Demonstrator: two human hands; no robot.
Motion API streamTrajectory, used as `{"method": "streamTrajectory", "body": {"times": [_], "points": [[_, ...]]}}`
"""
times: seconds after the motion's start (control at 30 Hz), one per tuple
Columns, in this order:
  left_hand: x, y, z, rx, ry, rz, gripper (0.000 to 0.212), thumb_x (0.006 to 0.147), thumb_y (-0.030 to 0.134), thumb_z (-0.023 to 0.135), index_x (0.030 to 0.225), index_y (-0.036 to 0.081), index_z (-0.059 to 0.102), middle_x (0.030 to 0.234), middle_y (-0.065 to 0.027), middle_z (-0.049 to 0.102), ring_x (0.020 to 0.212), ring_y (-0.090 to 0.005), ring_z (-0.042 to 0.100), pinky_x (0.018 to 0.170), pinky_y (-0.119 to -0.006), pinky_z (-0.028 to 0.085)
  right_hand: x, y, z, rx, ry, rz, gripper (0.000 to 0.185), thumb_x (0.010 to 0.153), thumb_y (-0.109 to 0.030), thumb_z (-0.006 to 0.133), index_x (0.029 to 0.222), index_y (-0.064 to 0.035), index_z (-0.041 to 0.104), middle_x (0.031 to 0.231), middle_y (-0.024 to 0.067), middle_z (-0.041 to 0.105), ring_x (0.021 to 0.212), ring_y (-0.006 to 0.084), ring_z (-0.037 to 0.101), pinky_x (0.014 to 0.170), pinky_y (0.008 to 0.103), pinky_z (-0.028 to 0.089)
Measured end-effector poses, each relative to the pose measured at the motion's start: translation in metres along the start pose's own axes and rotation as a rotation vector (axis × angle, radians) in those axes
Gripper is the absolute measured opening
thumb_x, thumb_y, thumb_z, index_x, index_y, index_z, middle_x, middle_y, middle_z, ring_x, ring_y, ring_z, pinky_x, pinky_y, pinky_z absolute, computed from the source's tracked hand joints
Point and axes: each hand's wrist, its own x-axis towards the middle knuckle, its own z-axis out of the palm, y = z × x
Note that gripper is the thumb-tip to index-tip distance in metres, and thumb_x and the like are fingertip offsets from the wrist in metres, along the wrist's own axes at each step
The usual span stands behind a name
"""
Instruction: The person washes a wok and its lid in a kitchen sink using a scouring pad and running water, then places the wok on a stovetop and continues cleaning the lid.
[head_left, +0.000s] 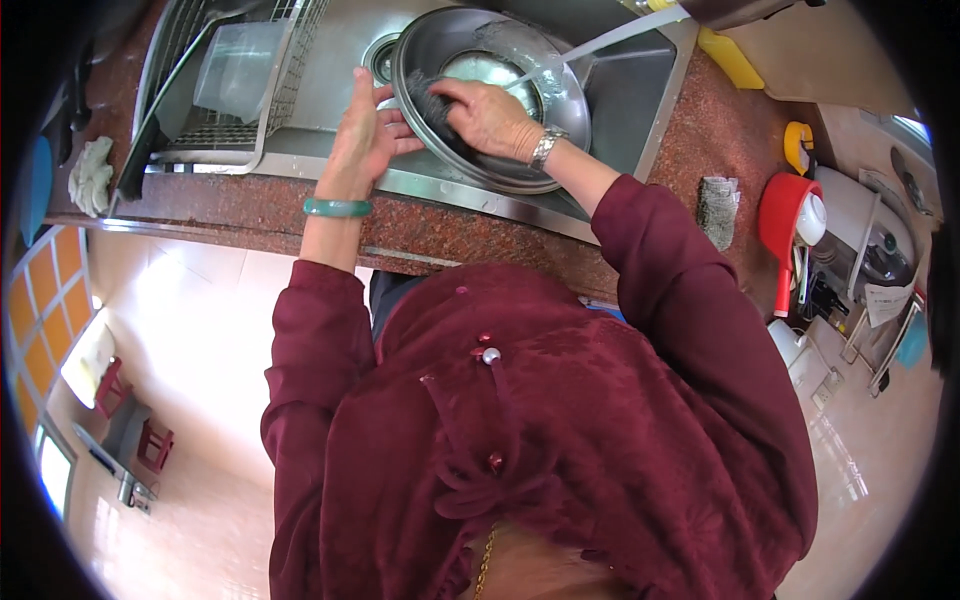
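A wide stainless steel basin (568, 139) sits tilted inside the metal sink (637, 97). My left hand (371, 135), with a green bangle at the wrist, supports the basin's left rim. Its fingers reach behind the outer wall and its thumb points up, off the rim. Inside the basin, my right hand (491, 120) grips a dark scouring pad (431, 101) against the left inner wall. A stream of water (626, 34) runs from the tap (739, 11) at the upper right into the basin, where some water (491, 75) lies at the bottom.
Left of the basin, a wire rack (274, 90) holds a clear plastic container (244, 67). A black-handled utensil (142, 161) leans across the rack. A white glove (91, 176), a grey mesh cloth (718, 212) and a red pan (784, 206) lie on the granite counter (480, 232). A drain (382, 60) shows.
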Motion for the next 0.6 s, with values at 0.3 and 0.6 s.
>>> {"method": "streamTrajectory", "body": {"times": [0.3, 0.6], "points": [[-0.006, 0.009, 0.010, 0.098, -0.140, -0.143, 0.053, 0.093, 0.042, 0.038, 0.126, 0.003, 0.025, 0.106, -0.0248, 0.049, 0.078, -0.0352, 0.063, 0.064, -0.043, 0.058, -0.011, 0.066, -0.032, 0.461, 0.053, 0.593, 0.037, 0.082, -0.021, 0.050, 0.117, -0.0095, 0.056, 0.097, 0.0086, 0.063, 0.078, 0.0186, 0.061, 0.063, 0.0324, 0.050], [0.015, -0.004, 0.017, 0.269, -0.031, 0.049, 0.026, 0.093, 0.020, 0.041, 0.112, 0.003, 0.039, 0.095, -0.0145, 0.056, 0.072, -0.0254, 0.063, 0.057, -0.040, 0.056, -0.064, -0.034, -0.028, -0.290, 0.046, -0.073, 0.030, 0.076, -0.026, 0.060, 0.105, -0.0204, 0.057, 0.080, 0.0110, 0.049, 0.075, 0.0297, 0.054, 0.065, 0.0405, 0.044]]}}
